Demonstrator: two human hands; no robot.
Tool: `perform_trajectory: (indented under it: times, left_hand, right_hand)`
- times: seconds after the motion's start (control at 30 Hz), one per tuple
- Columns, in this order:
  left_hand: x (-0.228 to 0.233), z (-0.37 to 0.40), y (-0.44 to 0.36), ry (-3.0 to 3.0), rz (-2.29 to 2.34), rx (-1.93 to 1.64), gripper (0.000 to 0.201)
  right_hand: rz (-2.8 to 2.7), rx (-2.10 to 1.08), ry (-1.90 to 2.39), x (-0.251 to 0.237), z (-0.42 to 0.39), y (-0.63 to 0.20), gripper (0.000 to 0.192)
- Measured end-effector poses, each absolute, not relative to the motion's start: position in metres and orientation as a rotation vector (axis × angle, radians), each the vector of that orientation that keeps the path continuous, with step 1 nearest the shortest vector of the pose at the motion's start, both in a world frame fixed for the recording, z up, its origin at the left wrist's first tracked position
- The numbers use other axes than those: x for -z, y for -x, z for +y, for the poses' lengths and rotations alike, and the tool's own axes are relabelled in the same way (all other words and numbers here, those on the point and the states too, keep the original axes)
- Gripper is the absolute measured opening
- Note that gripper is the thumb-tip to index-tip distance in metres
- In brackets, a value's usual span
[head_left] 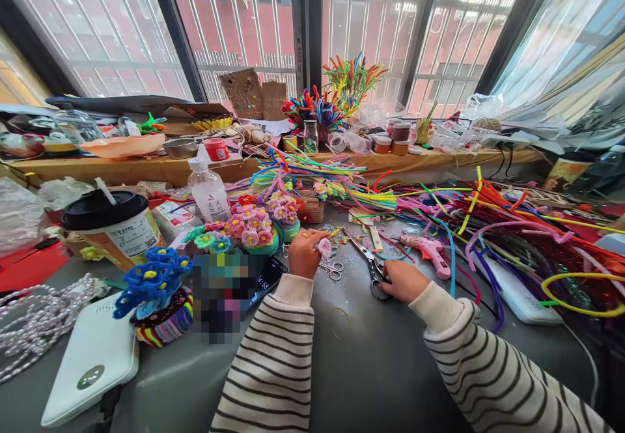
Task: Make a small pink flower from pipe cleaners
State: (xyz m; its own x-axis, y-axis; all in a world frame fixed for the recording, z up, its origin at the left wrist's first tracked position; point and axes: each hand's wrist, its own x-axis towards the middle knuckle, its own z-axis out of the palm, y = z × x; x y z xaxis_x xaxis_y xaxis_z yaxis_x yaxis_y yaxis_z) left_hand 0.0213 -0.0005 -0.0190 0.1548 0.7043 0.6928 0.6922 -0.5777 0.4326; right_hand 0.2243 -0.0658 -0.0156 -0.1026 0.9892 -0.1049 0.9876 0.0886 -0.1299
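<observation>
Pinched in my left hand is a small pink fuzzy flower, with a bit of yellow at its upper side. My right hand is closed at the dark handles of large scissors, whose blades point up and left toward the flower. Under my left hand's fingertips lies a small pair of silver scissors. A pink glue gun rests just beyond my right hand. Left of my left hand stand pots of pink pipe-cleaner flowers, and a phone lies beside my wrist.
Bundles of pipe cleaners run across the back, and more spread at right. A lidded cup, a plastic bottle, blue flowers and a white power bank stand or lie at left. Behind is a cluttered ledge.
</observation>
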Motion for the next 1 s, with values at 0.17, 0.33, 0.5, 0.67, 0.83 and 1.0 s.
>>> perform_trajectory:
  times: [0.17,0.33,0.5,0.67,0.83,1.0]
  left_hand:
    - [0.018,-0.001,-0.023,-2.478,1.378,-1.331,0.017]
    - [0.019,0.0,-0.022,-2.518,1.394,-1.302,0.017]
    - [0.021,0.002,-0.021,-2.533,1.41,-1.319,0.017]
    - [0.022,0.002,-0.022,-2.51,1.365,-1.338,0.019]
    - [0.02,0.0,-0.023,-2.487,1.317,-1.342,0.019]
    - [0.019,-0.001,-0.022,-2.498,1.278,-1.319,0.019]
  right_hand:
    - [-2.243,-0.348,2.137,0.02,-0.056,-0.221,0.019]
    - [-1.708,-1.292,1.793,0.015,-0.043,-0.234,0.02]
    - [-1.215,-1.607,1.437,0.011,-0.065,-0.247,0.026]
    - [-1.144,-1.804,1.287,0.005,-0.094,-0.247,0.039]
    - [-1.195,-1.913,1.253,-0.001,-0.109,-0.228,0.049]
    - [-1.257,-1.921,1.215,0.0,-0.114,-0.214,0.054]
